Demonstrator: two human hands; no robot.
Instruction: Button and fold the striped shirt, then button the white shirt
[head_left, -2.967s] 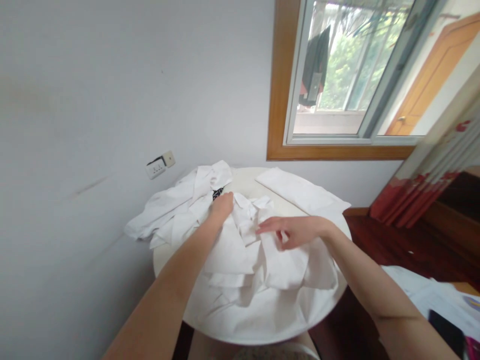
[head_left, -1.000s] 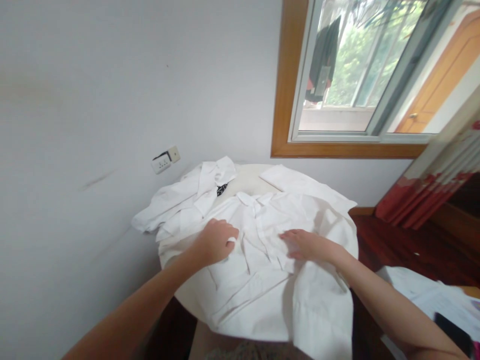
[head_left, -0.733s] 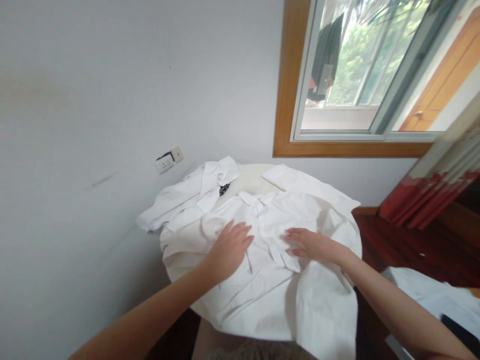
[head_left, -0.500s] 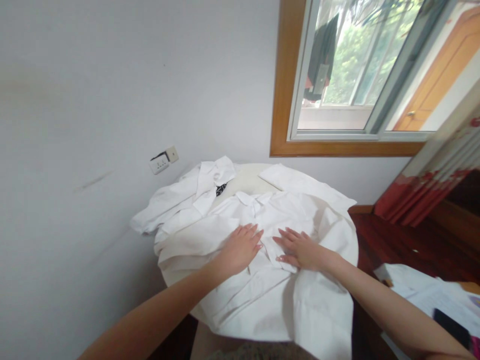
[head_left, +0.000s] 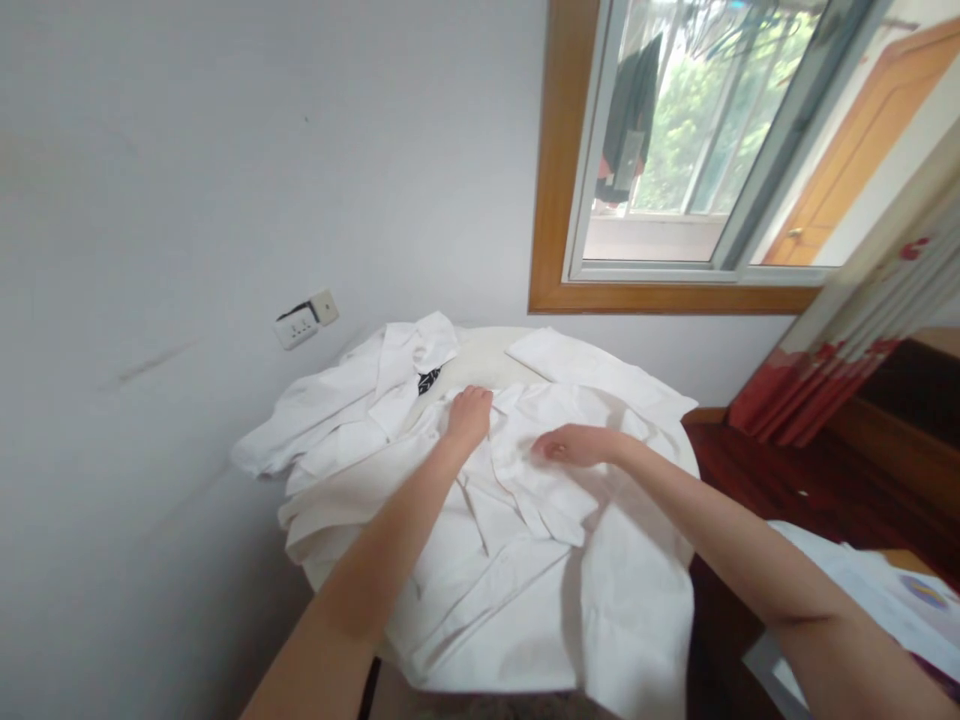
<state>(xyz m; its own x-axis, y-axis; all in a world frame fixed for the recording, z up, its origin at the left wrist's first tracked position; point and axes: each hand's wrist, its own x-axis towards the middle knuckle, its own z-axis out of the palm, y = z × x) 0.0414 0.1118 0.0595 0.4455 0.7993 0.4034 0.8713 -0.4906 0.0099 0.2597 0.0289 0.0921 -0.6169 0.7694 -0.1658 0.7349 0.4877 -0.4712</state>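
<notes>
A white collared shirt [head_left: 525,520] lies spread and wrinkled over a round, cream-covered table, one sleeve hanging down over the front edge. At the shirt's collar, my left hand [head_left: 471,415] is closed with its fingers bent over the cloth. My right hand [head_left: 577,445] is a little to the right and nearer me, at the shirt's upper front. Its fingers are curled together on the fabric, and their tips are blurred.
Another crumpled white garment [head_left: 337,400] lies at the table's left, against the wall. Folded white cloth [head_left: 592,365] covers the back right. The cream tabletop [head_left: 491,352] shows between them. A window [head_left: 675,150] and a curtain [head_left: 847,340] are beyond; papers [head_left: 862,590] lie at lower right.
Both hands were flat with fingers spread on the shirt. The left has moved away from me to the collar and closed; the right has moved slightly forward and curled. The view has shifted slightly.
</notes>
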